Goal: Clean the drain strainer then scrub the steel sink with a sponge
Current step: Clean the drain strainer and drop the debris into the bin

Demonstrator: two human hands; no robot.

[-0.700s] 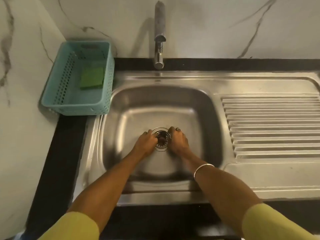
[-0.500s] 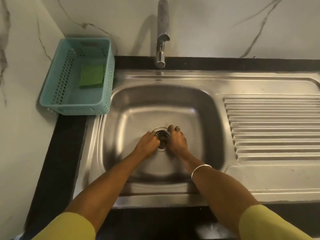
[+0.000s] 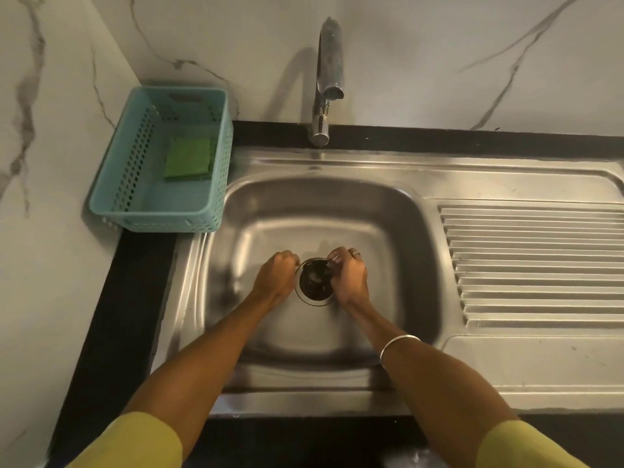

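The steel sink [image 3: 270,204] has a round drain in the middle of its basin, with the dark drain strainer [image 3: 315,280] sitting in it. My left hand [image 3: 275,278] is at the strainer's left rim, fingers curled on its edge. My right hand [image 3: 347,276] pinches the strainer's right rim with curled fingers and wears a ring. Both forearms reach in from the front. A green sponge [image 3: 187,157] lies inside a teal plastic basket [image 3: 111,201] on the counter at the back left.
A steel tap [image 3: 326,82] stands behind the basin, its spout over the back rim. A ribbed draining board [image 3: 533,261] fills the right side. Black counter borders the sink, and marble walls close in the back and left.
Both hands have drawn slightly apart on the strainer's rim, so more of the dark strainer shows between them. The camera view has shifted a little.
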